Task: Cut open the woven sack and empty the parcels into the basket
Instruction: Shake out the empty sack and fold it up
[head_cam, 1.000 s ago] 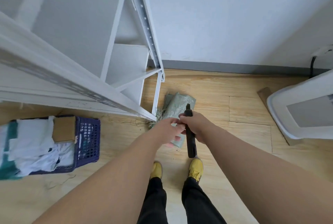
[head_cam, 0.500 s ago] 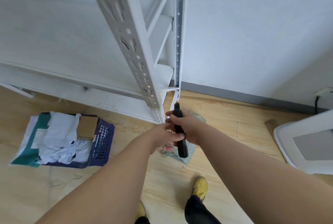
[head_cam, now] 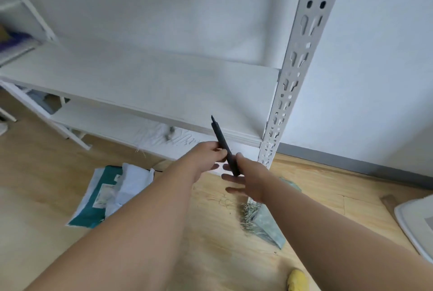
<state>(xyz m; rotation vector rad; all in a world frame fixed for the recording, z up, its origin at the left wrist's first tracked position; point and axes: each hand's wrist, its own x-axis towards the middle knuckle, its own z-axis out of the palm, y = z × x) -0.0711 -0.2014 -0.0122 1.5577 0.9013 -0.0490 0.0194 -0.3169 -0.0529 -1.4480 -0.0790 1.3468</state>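
Head view: both hands are raised together in front of a white shelf (head_cam: 150,94). Left hand (head_cam: 208,157) pinches the black cutter (head_cam: 225,145) at mid-length, fingers curled on it. Right hand (head_cam: 248,179) touches the cutter's lower end with its thumb side; its fingers extend loosely and are not wrapped around the handle. Cutter is tilted, tip up and away from the hands. Sack (head_cam: 267,222), grey-green with a frayed edge, lies flat on the floor (head_cam: 210,255) below the right forearm, beside the shelf post (head_cam: 293,75). Parcels (head_cam: 110,194) lie piled on the floor left of the left forearm. One yellow shoe (head_cam: 296,281) shows under the right arm.
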